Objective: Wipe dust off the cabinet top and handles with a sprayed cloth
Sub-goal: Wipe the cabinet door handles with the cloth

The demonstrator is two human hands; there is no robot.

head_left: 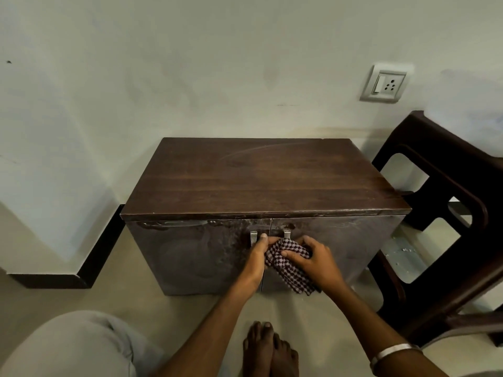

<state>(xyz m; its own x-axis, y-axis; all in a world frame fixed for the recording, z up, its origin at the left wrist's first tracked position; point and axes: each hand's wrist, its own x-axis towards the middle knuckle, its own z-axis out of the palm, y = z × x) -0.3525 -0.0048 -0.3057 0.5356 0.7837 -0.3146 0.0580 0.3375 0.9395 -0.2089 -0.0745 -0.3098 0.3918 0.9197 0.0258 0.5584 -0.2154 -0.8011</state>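
- The cabinet (pixel 265 213) stands low on the floor against the wall; its dark wooden top (pixel 261 175) is bare and shows a faint curved smear near the back right.
- Two metal handles sit side by side at the upper middle of the doors: the left handle (pixel 253 238) and the right handle (pixel 287 234), each with its long axis vertical.
- The checked cloth (pixel 288 261) is bunched directly in front of the door seam, just below and between the two handles, with a loose end hanging down the door.
- The left hand (pixel 255 254) pinches the upper left edge of the cloth, its thumb touching or just beside the left handle.
- The right hand (pixel 313 258) has its fingers curled over the cloth from the right, just below the right handle.
- Judgement: both handles lie just above the grip, so the next wipe calls for a short upward move along the handle's vertical axis; each hand is nearer its own-side handle.
- The door fronts carry pale streaks and dust marks around the handles.
- A dark plastic chair (pixel 446 227) stands close to the cabinet's right side; it may limit elbow room on that side.
- A bare foot (pixel 268 349) and a knee (pixel 76 346) are below the hands, clear of the doors.
- A wall socket (pixel 385 83) is above right, well apart.
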